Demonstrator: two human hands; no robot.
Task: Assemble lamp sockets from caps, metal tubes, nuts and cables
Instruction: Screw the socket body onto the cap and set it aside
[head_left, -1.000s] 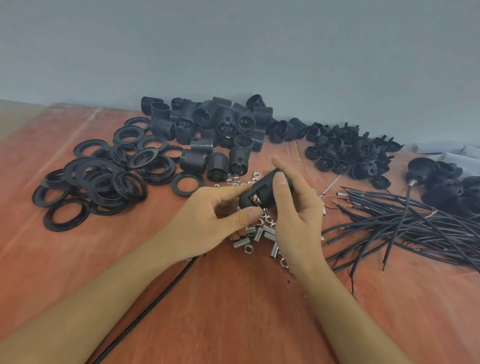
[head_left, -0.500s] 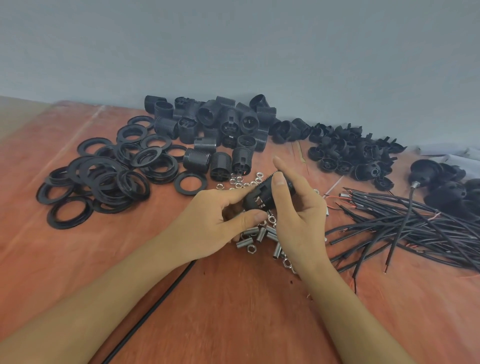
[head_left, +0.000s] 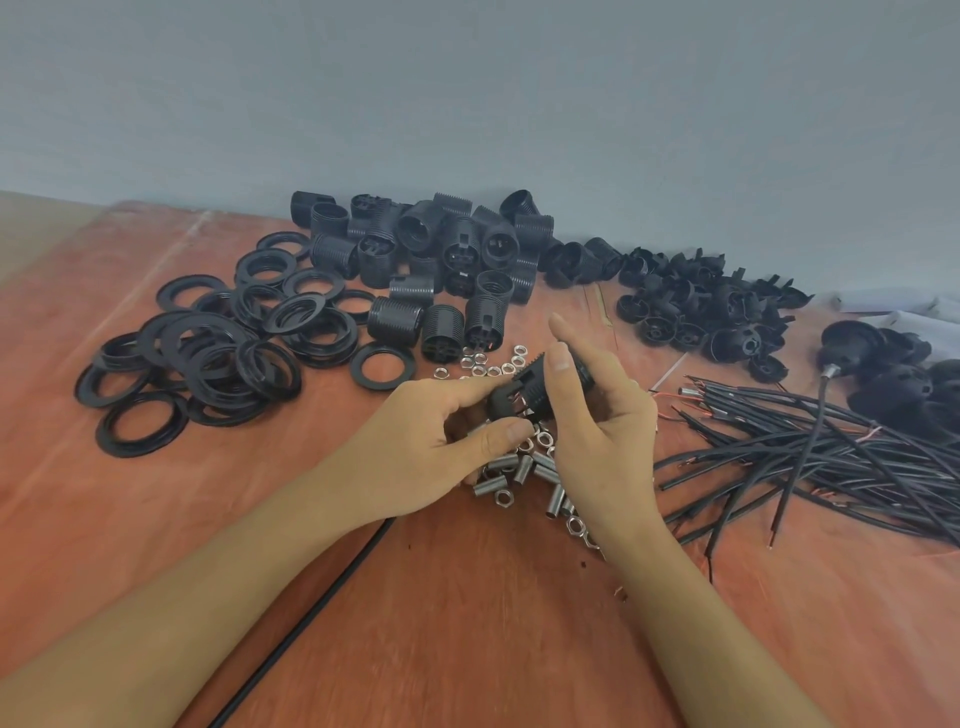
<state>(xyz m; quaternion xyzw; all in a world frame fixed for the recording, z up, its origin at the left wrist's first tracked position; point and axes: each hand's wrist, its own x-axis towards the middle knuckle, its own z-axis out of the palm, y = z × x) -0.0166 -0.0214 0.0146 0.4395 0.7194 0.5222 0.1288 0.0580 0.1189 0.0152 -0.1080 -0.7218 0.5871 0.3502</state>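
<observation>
Both hands hold one black lamp socket (head_left: 524, 392) above the table's middle. My left hand (head_left: 431, 447) pinches its lower end, the cap part, between thumb and forefinger. My right hand (head_left: 597, 415) grips the threaded upper part, thumb on top and forefinger stretched out straight. A black cable (head_left: 322, 608) runs from under my left hand toward the near edge. Silver metal tubes (head_left: 524, 467) and nuts (head_left: 493, 366) lie scattered under and behind the hands.
Black rings (head_left: 208, 358) are piled at the left, threaded socket bodies (head_left: 441, 260) at the back, caps (head_left: 711, 312) at the back right. A bundle of black cables (head_left: 831, 457) and finished sockets (head_left: 909, 384) lie at the right. The wall stands close behind.
The hands and socket have stayed almost in place. The camera has tilted slightly, so the whole scene sits a little lower in view.
</observation>
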